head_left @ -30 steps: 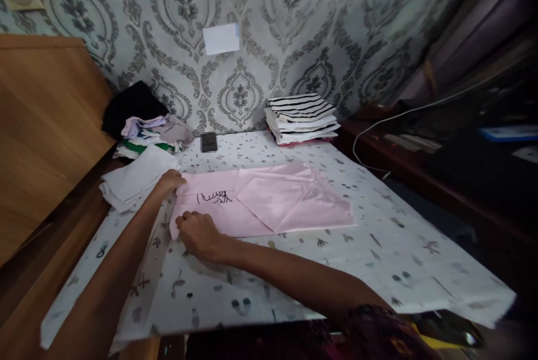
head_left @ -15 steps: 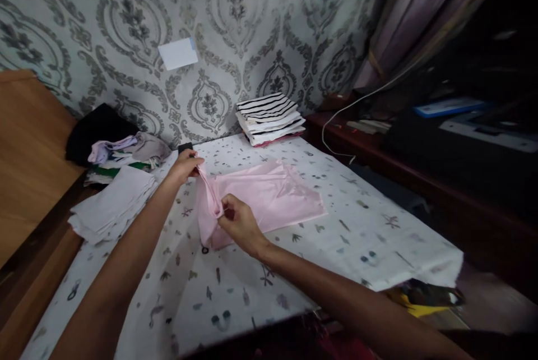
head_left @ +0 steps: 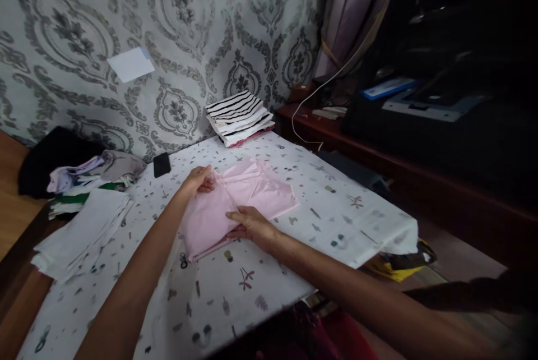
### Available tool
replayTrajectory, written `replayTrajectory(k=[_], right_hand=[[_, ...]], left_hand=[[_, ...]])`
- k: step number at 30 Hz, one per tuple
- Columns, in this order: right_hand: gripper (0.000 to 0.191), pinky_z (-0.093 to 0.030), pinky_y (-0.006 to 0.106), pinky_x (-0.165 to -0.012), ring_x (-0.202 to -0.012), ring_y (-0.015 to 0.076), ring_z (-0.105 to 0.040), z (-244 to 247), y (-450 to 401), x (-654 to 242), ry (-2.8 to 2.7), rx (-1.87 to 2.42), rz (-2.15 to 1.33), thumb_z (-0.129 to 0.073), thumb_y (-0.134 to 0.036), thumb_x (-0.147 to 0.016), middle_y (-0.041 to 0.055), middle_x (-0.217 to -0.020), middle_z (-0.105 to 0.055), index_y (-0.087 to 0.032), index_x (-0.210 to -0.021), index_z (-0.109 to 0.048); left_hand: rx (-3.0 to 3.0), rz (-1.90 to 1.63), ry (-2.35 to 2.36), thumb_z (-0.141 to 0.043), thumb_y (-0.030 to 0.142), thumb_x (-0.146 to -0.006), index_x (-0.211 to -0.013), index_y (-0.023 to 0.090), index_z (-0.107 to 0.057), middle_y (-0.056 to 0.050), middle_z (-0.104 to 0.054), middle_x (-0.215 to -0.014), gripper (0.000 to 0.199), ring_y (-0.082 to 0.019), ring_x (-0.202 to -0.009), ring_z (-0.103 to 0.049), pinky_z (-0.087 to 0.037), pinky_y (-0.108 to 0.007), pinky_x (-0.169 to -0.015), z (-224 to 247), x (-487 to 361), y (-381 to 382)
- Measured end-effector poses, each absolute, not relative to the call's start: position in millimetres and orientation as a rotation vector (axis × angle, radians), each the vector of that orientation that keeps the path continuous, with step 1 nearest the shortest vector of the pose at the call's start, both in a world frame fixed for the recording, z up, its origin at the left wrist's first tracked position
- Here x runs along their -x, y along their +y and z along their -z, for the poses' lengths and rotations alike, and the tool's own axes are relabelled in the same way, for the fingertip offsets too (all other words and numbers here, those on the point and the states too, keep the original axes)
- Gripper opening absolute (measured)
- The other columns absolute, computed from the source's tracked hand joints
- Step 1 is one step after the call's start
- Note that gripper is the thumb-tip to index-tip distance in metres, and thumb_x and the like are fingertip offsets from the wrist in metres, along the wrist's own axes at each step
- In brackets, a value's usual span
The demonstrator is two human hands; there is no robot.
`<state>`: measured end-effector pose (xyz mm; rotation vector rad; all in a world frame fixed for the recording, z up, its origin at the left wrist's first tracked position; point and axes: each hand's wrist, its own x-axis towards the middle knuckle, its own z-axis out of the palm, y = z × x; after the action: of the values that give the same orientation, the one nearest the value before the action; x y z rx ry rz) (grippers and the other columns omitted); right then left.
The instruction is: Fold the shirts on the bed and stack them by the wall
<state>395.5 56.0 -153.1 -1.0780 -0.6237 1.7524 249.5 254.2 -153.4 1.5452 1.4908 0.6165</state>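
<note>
White cloth with small scattered prints covered the table (head_left: 328, 225), its near edge running slantwise across the lower part of the view. Dark, partly red fabric (head_left: 302, 326) showed below that edge, and farther right a yellow-and-black thing (head_left: 399, 263) sat beneath the table's corner.

On the cloth, well in from the edge, lay a pink garment (head_left: 210, 217), doubled over on itself so that a crease crossed its middle. The right hand (head_left: 254, 228) was at its near side, thumb above and the other fingers lower, loosely parted along the border; whether they gripped the fabric, I could not tell. The left hand (head_left: 202, 180) was at the far side, its fingers bent and pinching the end of the folded-over part.

Well to the left of the garment, a heap of pale folded cloths (head_left: 84, 231) lay at the table's side. Just behind it rose a jumbled pile of mixed clothes (head_left: 88, 178), with a black bundle (head_left: 59, 158) at its back. A dark phone-like slab (head_left: 162, 165) rested near that pile.

Beyond the garment, against the wall, stood a neat stack of folded clothes (head_left: 239, 119), striped black and white on top. To its right, a white cord (head_left: 296, 124) hung over dark red furniture (head_left: 378, 169). Behind everything were patterned grey wallpaper (head_left: 210, 23) bearing a tilted white paper (head_left: 131, 64), and a mauve curtain (head_left: 348, 12).
</note>
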Motion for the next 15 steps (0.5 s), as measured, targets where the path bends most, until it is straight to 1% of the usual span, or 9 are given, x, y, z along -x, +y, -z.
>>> replayTrajectory(k=[3,6,8,10,13,15], right_hand=[[0.009,-0.061,0.026,-0.061,-0.064,0.0146,-0.067,154.9,60.9,-396.8,-0.611,1.119,-1.772,-0.063,-0.021,-0.087,0.0060,-0.074,-0.067,-0.011,-0.087,-0.061],[0.007,-0.061,0.027,-0.060,-0.061,0.0148,-0.068,156.1,62.4,-397.3,-0.648,1.132,-1.782,-0.059,-0.016,-0.088,0.0061,-0.072,-0.068,-0.010,-0.091,-0.061],[0.014,-0.061,0.026,-0.060,-0.060,0.0145,-0.067,154.6,62.0,-397.0,-0.701,1.142,-1.777,-0.054,-0.012,-0.088,0.0062,-0.074,-0.070,-0.009,-0.097,-0.064],[0.025,-0.061,0.027,-0.060,-0.061,0.0142,-0.067,152.8,61.7,-396.3,-0.772,1.144,-1.745,-0.050,-0.010,-0.087,0.0057,-0.079,-0.071,-0.010,-0.106,-0.065],[0.040,-0.060,0.028,-0.060,-0.063,0.0137,-0.065,153.7,62.2,-396.4,-0.954,1.188,-1.553,-0.052,-0.013,-0.083,0.0033,-0.087,-0.072,-0.016,-0.121,-0.064],[0.047,-0.059,0.027,-0.064,-0.067,0.0136,-0.066,157.4,63.0,-398.5,-1.102,1.234,-1.356,-0.056,-0.012,-0.079,0.0020,-0.092,-0.072,-0.021,-0.125,-0.065]], left_hand=[[-1.645,-0.648,1.486,-0.051,0.037,-0.091,-0.095,0.018,-0.059,-0.001,-0.065,-0.066,0.021,-0.013,-0.054,-0.062,-0.049,-0.023,-0.052,152.2,-238.1,261.5],[-1.787,-0.677,1.461,-0.056,0.024,-0.082,-0.090,0.018,-0.065,-0.002,-0.068,-0.073,0.013,-0.016,-0.068,-0.064,-0.051,-0.027,-0.066,154.3,-234.6,267.8],[-1.883,-0.674,1.412,-0.058,0.018,-0.075,-0.086,0.019,-0.068,-0.003,-0.071,-0.082,0.015,-0.018,-0.081,-0.064,-0.051,-0.029,-0.078,156.4,-236.7,270.8],[-1.959,-0.651,1.358,-0.058,0.016,-0.070,-0.086,0.020,-0.070,-0.002,-0.072,-0.086,0.020,-0.019,-0.087,-0.064,-0.049,-0.029,-0.083,158.2,-240.4,272.8],[-2.031,-0.602,1.310,-0.059,0.019,-0.068,-0.087,0.020,-0.071,-0.001,-0.070,-0.080,0.022,-0.019,-0.080,-0.062,-0.048,-0.029,-0.078,159.3,-244.6,275.4],[-2.059,-0.569,1.292,-0.060,0.024,-0.069,-0.083,0.020,-0.071,0.000,-0.067,-0.074,0.018,-0.019,-0.074,-0.060,-0.047,-0.028,-0.072,159.0,-245.7,277.4]])
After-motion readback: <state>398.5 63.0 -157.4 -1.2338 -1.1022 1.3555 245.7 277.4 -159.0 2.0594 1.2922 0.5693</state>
